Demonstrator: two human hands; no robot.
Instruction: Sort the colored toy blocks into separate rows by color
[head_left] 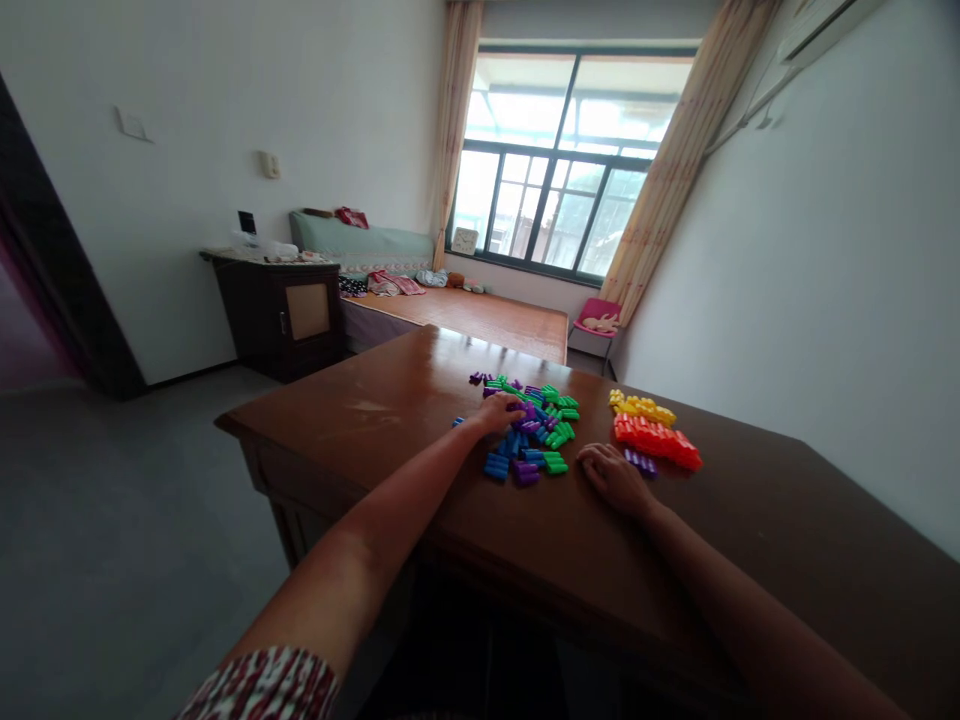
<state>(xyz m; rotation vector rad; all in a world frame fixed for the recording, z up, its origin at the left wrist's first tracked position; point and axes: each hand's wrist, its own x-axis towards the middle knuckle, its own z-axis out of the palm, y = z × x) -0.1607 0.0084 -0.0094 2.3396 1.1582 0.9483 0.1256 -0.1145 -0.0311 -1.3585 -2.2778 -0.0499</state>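
My left hand (498, 412) reaches into the left side of a mixed pile of green, blue and purple plastic pieces (534, 425), its fingers closed at a purple piece (517, 405). On the table to the right of that pile rests my right hand (611, 475), fingers curled; whether it holds anything is hidden. Close beside its fingers lies a small group of purple pieces (641, 462). Behind these, red pieces (656, 441) stand in a row, with yellow pieces (642, 408) further back.
The brown wooden table (360, 400) spans the foreground. Beyond it are a bed (495, 318) with cloths and toys, a dark cabinet (259, 315) at the left, and a pink chair (597, 315) near the window.
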